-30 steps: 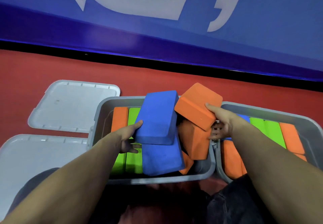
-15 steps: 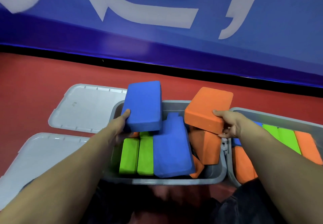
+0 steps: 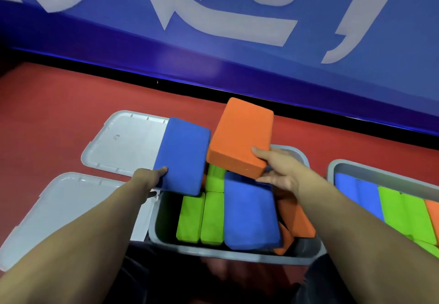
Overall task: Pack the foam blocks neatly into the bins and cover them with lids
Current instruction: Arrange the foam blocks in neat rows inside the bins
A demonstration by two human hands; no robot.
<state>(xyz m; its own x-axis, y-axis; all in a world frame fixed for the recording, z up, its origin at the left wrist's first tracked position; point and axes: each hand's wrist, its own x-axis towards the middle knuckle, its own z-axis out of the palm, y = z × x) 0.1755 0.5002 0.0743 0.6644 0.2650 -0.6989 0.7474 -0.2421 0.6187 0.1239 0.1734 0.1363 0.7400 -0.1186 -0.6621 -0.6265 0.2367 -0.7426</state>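
My left hand (image 3: 148,180) grips a blue foam block (image 3: 183,155) by its near edge, held above the left end of the grey bin (image 3: 213,253). My right hand (image 3: 280,168) grips an orange foam block (image 3: 240,135) lifted above the bin's far side. Inside the bin two green blocks (image 3: 202,218) stand on edge, another blue block (image 3: 250,211) lies slanted over them, and orange blocks (image 3: 299,220) lean at the right end. A second grey bin (image 3: 351,168) at the right holds blue, green and orange blocks standing in a row.
Two grey lids lie on the red floor to the left: the far lid (image 3: 123,142) and the near lid (image 3: 59,208) beside the bin. A blue wall panel (image 3: 237,42) with white lettering runs along the back. My dark-trousered legs (image 3: 213,280) are below the bin.
Both hands have lifted their blocks up and away from the bin; the blue block moved left, the orange block rose and tilted. The camera view shifted, so bins sit further right.
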